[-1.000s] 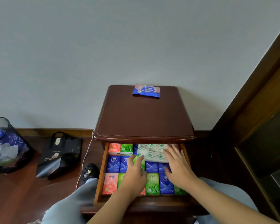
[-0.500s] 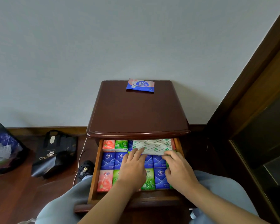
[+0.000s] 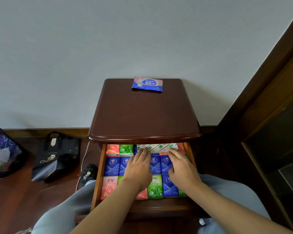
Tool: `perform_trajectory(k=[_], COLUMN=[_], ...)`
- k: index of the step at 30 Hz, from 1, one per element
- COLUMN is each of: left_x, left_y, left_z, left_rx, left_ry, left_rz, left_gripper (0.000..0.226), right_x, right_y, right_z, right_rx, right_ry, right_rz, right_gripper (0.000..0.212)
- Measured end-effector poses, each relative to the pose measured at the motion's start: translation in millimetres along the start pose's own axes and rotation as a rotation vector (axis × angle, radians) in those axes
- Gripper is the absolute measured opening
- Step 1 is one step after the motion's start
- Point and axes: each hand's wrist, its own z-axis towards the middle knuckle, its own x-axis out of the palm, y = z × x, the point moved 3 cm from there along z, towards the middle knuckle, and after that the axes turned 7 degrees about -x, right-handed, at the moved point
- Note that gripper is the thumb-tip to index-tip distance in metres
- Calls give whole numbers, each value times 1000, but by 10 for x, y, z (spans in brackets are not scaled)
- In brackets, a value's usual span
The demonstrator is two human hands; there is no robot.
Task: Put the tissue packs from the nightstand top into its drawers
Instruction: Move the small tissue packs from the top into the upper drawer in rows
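White pack [image 3: 157,147] lies at the drawer [image 3: 98,174] back on other packs; left hand [image 3: 139,168] and right hand [image 3: 183,168] press it with flat, unclenched fingers. Best to nudge evenly so it slides under the top.

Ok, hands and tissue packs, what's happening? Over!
Both hands flat: left hand and right hand press the white-green pack into the drawer. One blue pack on the nightstand top. Nothing blocking.

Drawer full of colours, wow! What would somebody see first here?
First, the open drawer under the nightstand top, packed with red, green and blue tissue packs. Both hands lie flat on them, the left hand and right hand, fingers reaching a long white pack at the back. One blue pack sits alone on top by the wall.
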Motion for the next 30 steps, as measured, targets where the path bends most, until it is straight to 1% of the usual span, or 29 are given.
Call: perform_trajectory(k=[4, 9, 11, 12, 14, 16, 18, 19, 20, 21, 22, 23, 25, 26, 27, 28, 30], left_x=[-7, 3, -31, -58, -149, -320, -535, -634, -731, -819, -884, -919, -902, -881, -868, -855, -833], left_y=[-16, 57, 48, 40, 35, 41, 68, 90, 109, 127, 153, 185, 271, 317, 355, 381, 411], left_z=[-13, -43, -94, -136, -236, -323, -359, -347, -315, -257, -173, -66, 170, 271, 361, 447, 598], left_rx=[34, 0, 16, 31, 75, 132, 151, 138, 106, 53, -12, -72, -157, -196, -234, -264, -301], left_ry=[-29, -27, -25, -38, -133, -329, -535, -619, -678, -682, -621, -495, -214, -114, -73, -68, -84], left_rz=[21, 34, 31, 29, 1, -71, -140, -162, -169, -162, -139, -100, 10, 24, 9, -2, 2], left_gripper=[58, 65, 65, 64, 53, 34, 24, 25, 30, 39, 48, 55, 60, 62, 65, 69, 75], right_x=[56, 65, -13, -84, -264, -473, -675, -762, -835, -890, -922, -930, -889, -851, -813, -780, -722], right_y=[10, 42, 68, 94, 171, 241, 287, 303, 320, 336, 351, 360, 373, 372, 362, 345, 302], right_z=[-3, -39, -92, -122, -181, -206, -140, -82, -14, 62, 150, 248, 482, 620, 768, 918, 1208], right_rx=[8, -19, -36, -75, -201, -311, -354, -358, -355, -341, -314, -281, -218, -184, -141, -93, -20], right_ry=[11, 6, -40, -78, -177, -296, -390, -425, -453, -463, -443, -391, -236, -155, -86, -35, 1], right_rz=[-3, 22, 25, 6, -41, -48, -13, 17, 47, 72, 95, 117, 129, 104, 67, 30, -35], right_gripper=[68, 71, 64, 58, 39, 26, 18, 17, 20, 25, 31, 37, 50, 56, 60, 63, 69])
